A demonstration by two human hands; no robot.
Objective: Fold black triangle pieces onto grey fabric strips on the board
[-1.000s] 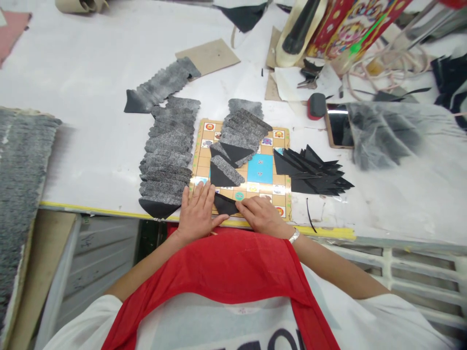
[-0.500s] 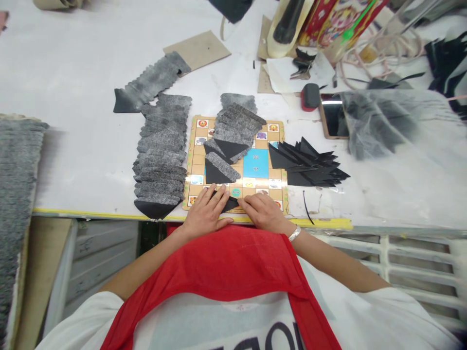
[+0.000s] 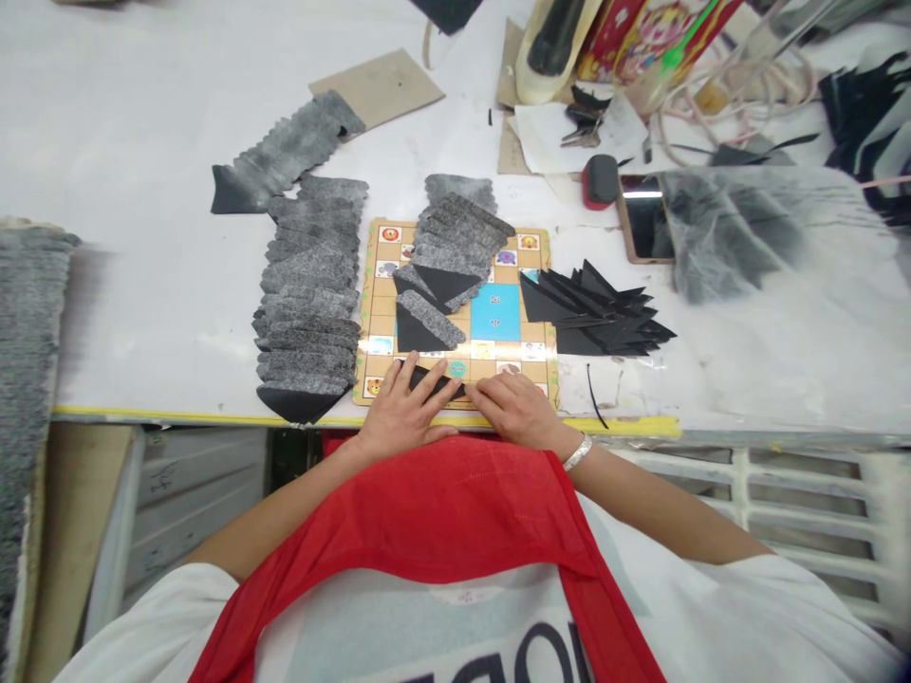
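Note:
A small black piece of leather-like material lies on a game board printed with animal pictures, at the table's front edge. With fingers spread, my left hand presses flat over this piece and partly covers it. At its right tip, my right hand has its fingers bent together and gripping the end. Just beyond my hands sits a triangular black piece with a grey fuzzy strip. More overlapping grey and black pieces lie behind it on the board.
Left of the board runs a long row of overlapping grey pieces. A pile of black triangles overlaps the board's right side. Farther right are a phone, a red-and-black case and a clear plastic bag.
My left fingers have spread wider and shifted over the black piece, showing more of its left part. My right hand stays at its right end. The view has moved slightly.

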